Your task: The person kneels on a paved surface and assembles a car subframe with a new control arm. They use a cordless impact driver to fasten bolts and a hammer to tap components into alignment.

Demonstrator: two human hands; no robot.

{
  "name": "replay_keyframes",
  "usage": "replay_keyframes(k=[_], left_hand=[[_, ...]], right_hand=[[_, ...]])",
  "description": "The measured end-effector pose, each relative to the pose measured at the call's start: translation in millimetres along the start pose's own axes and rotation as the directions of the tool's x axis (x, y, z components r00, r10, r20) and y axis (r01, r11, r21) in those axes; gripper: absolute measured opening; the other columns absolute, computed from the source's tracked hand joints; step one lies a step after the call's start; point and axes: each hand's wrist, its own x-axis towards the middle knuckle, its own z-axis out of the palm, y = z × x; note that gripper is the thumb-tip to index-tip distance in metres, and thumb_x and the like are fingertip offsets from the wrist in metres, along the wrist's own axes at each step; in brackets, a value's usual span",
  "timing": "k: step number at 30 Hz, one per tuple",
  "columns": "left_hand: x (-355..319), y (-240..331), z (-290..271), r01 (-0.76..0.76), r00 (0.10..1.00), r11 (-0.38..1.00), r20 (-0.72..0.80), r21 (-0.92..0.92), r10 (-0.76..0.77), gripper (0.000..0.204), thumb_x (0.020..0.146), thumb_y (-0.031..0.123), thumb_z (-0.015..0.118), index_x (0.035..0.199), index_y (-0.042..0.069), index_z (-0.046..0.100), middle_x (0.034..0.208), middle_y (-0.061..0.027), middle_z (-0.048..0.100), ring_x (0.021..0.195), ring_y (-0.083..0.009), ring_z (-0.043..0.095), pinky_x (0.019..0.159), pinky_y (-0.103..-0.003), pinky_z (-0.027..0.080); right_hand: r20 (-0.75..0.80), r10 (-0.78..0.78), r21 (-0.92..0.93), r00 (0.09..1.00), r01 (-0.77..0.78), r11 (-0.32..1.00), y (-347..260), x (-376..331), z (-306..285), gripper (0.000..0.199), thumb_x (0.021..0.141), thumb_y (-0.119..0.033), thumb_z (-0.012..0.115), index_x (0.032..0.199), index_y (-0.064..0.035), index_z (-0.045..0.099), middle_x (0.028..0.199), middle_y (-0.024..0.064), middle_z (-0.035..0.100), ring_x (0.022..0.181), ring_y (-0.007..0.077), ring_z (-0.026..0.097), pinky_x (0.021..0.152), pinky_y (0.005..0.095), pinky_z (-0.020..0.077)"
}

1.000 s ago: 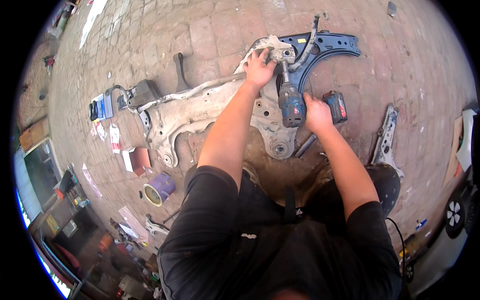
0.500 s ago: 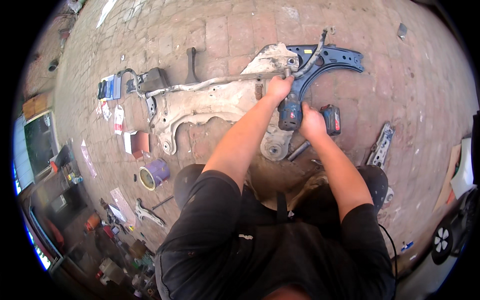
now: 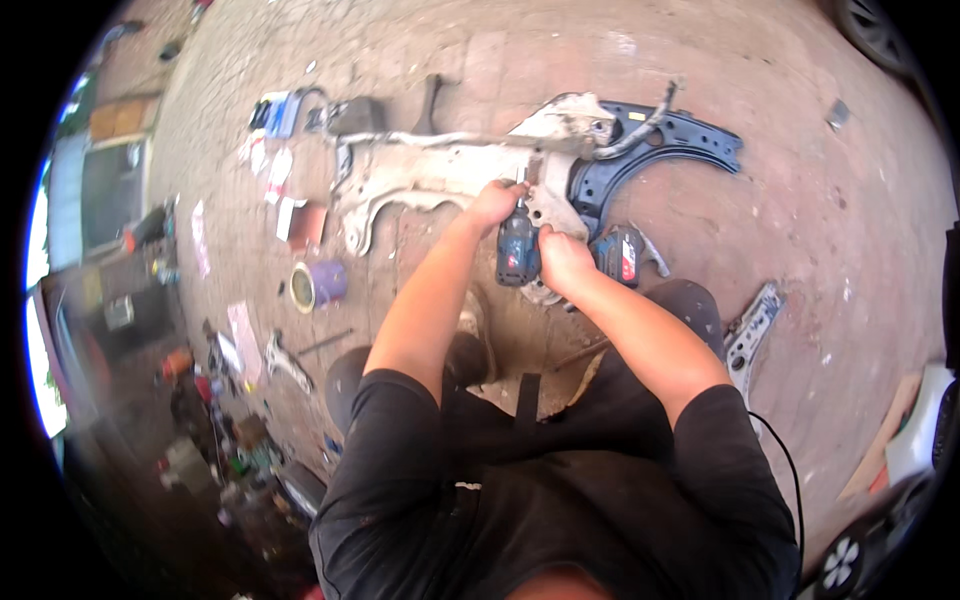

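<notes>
My right hand [image 3: 565,260] is closed round the handle of a blue and black cordless impact wrench [image 3: 517,250], whose battery juts out to the right. My left hand [image 3: 495,204] is closed at the tool's front end, by the metal socket [image 3: 521,176]. The wrench is over the near right part of a pale, dirty car subframe [image 3: 430,165] lying on the ground. A black control arm [image 3: 690,142] curves out from the subframe's right end. Along the far side runs a stabilizer bar [image 3: 400,138].
At the left lie a blue box [image 3: 285,115], an opened small carton [image 3: 300,222] and a purple can [image 3: 320,284]. A pale metal arm [image 3: 752,335] lies right of my knee. Car wheels [image 3: 840,565] show at the right edge, clutter [image 3: 230,450] at the lower left.
My hands and the impact wrench have moved left and nearer to me, away from the joint at the control arm. The whole view has shifted and tilted slightly.
</notes>
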Motion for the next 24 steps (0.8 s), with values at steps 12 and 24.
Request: replay_keyframes(k=[12,24], left_hand=[[-101.2,65.6,-118.9,0.059,0.932,0.972,-0.361,0.228,0.028,0.052,0.084,0.046,0.073,0.1,-0.004,0.075,0.098,-0.0163,0.072,0.087,-0.0258,0.067,0.083,-0.039,0.053],[-99.8,31.8,-186.4,-0.216,0.963,0.973,0.15,-0.082,0.226,0.053,0.098,0.05,0.055,0.109,-0.001,0.064,0.088,-0.0118,0.064,0.079,-0.0252,0.063,0.075,-0.043,0.053]], right_hand=[[-0.291,-0.387,0.14,0.875,0.439,0.888,-84.0,-0.3,-29.5,0.037,0.076,-0.004,0.066,0.11,0.0036,0.055,0.091,0.0298,0.069,0.094,0.0451,0.068,0.084,0.0502,0.0544],[-0.446,-0.366,-0.006,0.817,0.406,0.914,-112.8,16.8,-10.7,0.048,0.078,-0.007,0.072,0.123,-0.0001,0.056,0.097,0.028,0.069,0.098,0.0447,0.067,0.084,0.0483,0.0525]])
